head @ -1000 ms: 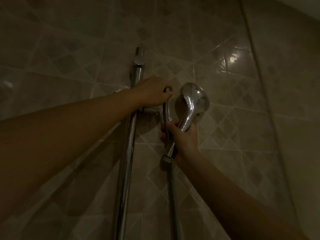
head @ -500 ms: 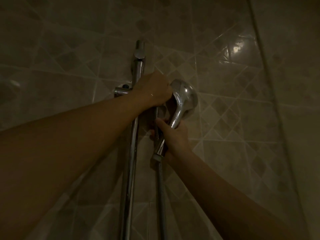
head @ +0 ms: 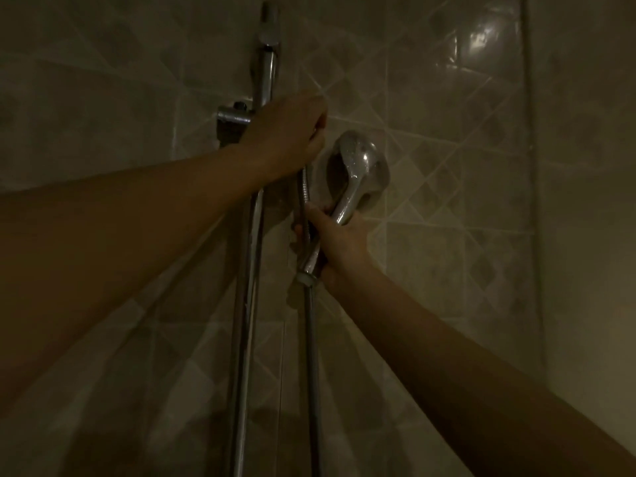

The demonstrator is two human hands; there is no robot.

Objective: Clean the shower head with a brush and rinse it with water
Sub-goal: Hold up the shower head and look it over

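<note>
A chrome shower head (head: 359, 163) points its face toward the tiled wall, its back toward me. My right hand (head: 339, 242) grips its handle from below, just above the nut where the metal hose (head: 311, 356) joins. My left hand (head: 287, 132) is wrapped over the holder on the vertical chrome slide rail (head: 249, 270), fingers curled round it; the holder itself is mostly hidden under the hand. A loop of hose runs down from under my left hand. No brush is in view.
The chrome clamp knob (head: 234, 115) of the holder sticks out to the left of the rail. Beige patterned wall tiles (head: 447, 166) fill the background. A wall corner (head: 531, 201) runs vertically at the right. The room is dim.
The shower head in my right hand has dropped a little lower and to the right of my left hand. My left hand stays on the rail holder.
</note>
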